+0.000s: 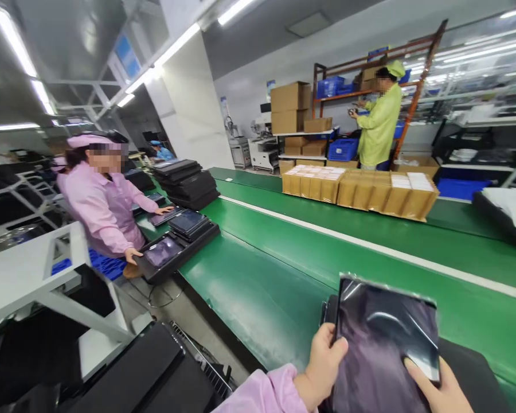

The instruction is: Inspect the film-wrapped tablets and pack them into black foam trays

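Observation:
A dark, glossy tablet (376, 332) in clear plastic film is held up at the lower right, tilted towards me. My left hand (322, 361) grips its left edge, the thumb over the front. On the other side, my right hand (441, 384) is closed round the lower right edge, its thumb pressed on the front. Behind the tablet, partly hidden by it, lies a black tray (473, 370) on the green conveyor belt (258, 292). Some dark flat items peek out just left of the tablet; I cannot make out their kind.
Across to the left, a co-worker in pink (98, 201) touches a black tray (204, 234) holding tablets. Stacked black trays (187, 183) stand beyond. Cardboard boxes with dividers (361, 192) line the belt's far side. Another person in yellow (378, 126) stands by a rack.

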`<action>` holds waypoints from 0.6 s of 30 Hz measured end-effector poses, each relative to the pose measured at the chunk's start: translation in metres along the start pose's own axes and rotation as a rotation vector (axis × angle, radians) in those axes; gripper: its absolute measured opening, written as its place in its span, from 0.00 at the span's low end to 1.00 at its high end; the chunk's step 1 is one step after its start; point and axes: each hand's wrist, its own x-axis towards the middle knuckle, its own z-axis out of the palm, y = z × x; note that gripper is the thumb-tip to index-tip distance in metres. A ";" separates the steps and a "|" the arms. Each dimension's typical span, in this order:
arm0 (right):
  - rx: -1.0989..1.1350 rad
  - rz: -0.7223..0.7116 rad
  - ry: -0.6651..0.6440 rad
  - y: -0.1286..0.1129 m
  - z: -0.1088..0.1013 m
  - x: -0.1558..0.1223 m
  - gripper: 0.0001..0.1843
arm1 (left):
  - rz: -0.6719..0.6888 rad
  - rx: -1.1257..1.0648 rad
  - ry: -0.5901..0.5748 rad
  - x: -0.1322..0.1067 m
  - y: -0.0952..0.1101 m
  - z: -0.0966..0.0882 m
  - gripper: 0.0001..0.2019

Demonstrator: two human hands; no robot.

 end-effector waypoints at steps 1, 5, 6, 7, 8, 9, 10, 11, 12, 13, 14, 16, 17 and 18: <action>0.003 -0.013 -0.041 -0.013 -0.001 -0.005 0.33 | 0.049 0.023 0.001 0.001 0.009 0.002 0.13; 0.072 -0.147 -0.204 -0.034 0.003 -0.010 0.22 | 0.137 0.130 -0.037 0.020 0.035 0.006 0.17; 0.049 -0.151 -0.234 -0.033 0.004 -0.009 0.21 | 0.127 0.137 -0.063 0.026 0.038 0.006 0.18; 0.034 -0.152 -0.257 -0.031 0.005 -0.008 0.21 | 0.111 0.138 -0.091 0.032 0.039 0.006 0.19; 0.040 -0.171 -0.266 -0.030 0.006 -0.008 0.22 | 0.096 0.141 -0.116 0.037 0.040 0.005 0.20; 0.068 -0.223 -0.262 -0.031 0.007 -0.009 0.24 | 0.107 0.148 -0.136 0.040 0.041 0.004 0.20; 0.110 -0.308 -0.251 -0.034 0.008 -0.011 0.27 | 0.162 0.163 -0.147 0.042 0.043 0.002 0.22; 0.161 -0.418 -0.238 -0.039 0.009 -0.013 0.30 | 0.257 0.182 -0.151 0.043 0.045 0.001 0.23; 0.214 -0.537 -0.228 -0.046 0.009 -0.016 0.33 | 0.377 0.202 -0.155 0.043 0.048 0.000 0.24; 0.260 -0.643 -0.233 -0.054 0.009 -0.019 0.34 | 0.499 0.219 -0.171 0.043 0.052 -0.001 0.25; 0.297 -0.722 -0.256 -0.062 0.009 -0.022 0.32 | 0.603 0.227 -0.203 0.042 0.055 -0.002 0.25; 0.356 -0.802 -0.329 -0.074 0.009 -0.025 0.24 | 0.693 0.211 -0.305 0.041 0.060 -0.004 0.22; 0.378 -0.820 -0.364 -0.077 0.010 -0.025 0.20 | 0.709 0.189 -0.356 0.040 0.061 -0.004 0.19; 0.395 -0.832 -0.388 -0.079 0.010 -0.025 0.18 | 0.727 0.164 -0.393 0.040 0.061 -0.005 0.17</action>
